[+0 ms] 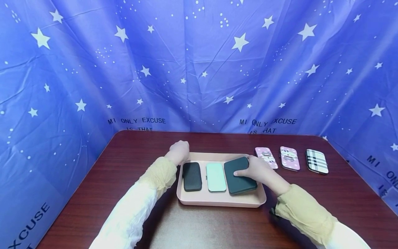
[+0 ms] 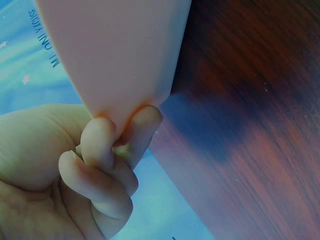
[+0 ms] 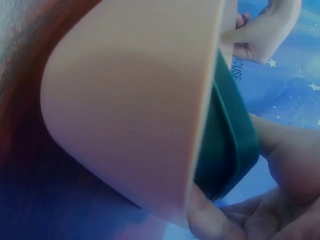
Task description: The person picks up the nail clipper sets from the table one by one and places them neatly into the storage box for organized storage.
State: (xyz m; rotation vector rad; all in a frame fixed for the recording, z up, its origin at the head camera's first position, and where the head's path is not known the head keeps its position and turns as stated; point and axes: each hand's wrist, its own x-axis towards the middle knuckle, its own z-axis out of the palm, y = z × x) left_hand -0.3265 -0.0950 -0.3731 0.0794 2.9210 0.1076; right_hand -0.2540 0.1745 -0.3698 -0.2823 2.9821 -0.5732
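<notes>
- The right hand [image 1: 261,169] grasps the dark green case [image 1: 238,185], thumb laid across its top and fingers at its far right edge.
- That case sits at the right end of the pink tray [image 1: 217,202], slanted; the right wrist view shows it rising above the rim, a finger touching the tray there.
- The left hand [image 1: 180,152] pinches the tray's far left corner between curled fingers and thumb, near the black case [image 1: 192,177].
- The mint case [image 1: 216,178] lies between the black and green ones.
- Beyond the right hand, two pink cases [image 1: 290,158] and a plaid case [image 1: 317,161] lie on the table [image 1: 124,166].
</notes>
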